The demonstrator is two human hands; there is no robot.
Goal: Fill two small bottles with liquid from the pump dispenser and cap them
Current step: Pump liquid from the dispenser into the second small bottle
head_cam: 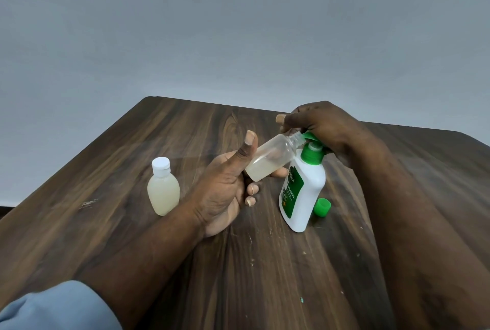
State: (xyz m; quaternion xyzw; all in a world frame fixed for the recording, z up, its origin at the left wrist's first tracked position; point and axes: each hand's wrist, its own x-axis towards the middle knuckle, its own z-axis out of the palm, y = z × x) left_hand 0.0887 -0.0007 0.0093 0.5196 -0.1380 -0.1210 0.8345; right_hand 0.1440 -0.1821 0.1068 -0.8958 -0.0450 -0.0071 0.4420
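Hands: left hand (pixel 225 191) holds tilted open bottle (pixel 270 160); right hand (pixel 323 128) presses pump dispenser (pixel 302 189).
Risk: mouth slips off nozzle, liquid spills onto counter (pixel 185 263).

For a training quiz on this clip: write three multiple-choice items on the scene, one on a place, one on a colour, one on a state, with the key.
1. Where does the loose green cap lie?
A. On the table, right of the pump dispenser
B. On the capped bottle
C. In the left hand

2. What colour is the cap on the standing small bottle?
A. Green
B. White
C. Blue

3. How is the small bottle in the left hand right now?
A. Capped and upright
B. Open, tilted, mouth at the pump's spout
C. Lying empty on the table

Key: 1 A, it rests on the wood beside the dispenser's base. 2 B, its flip cap is white. 3 B, the bare threaded neck leans to the nozzle under the right hand, with only some liquid at the bottom.
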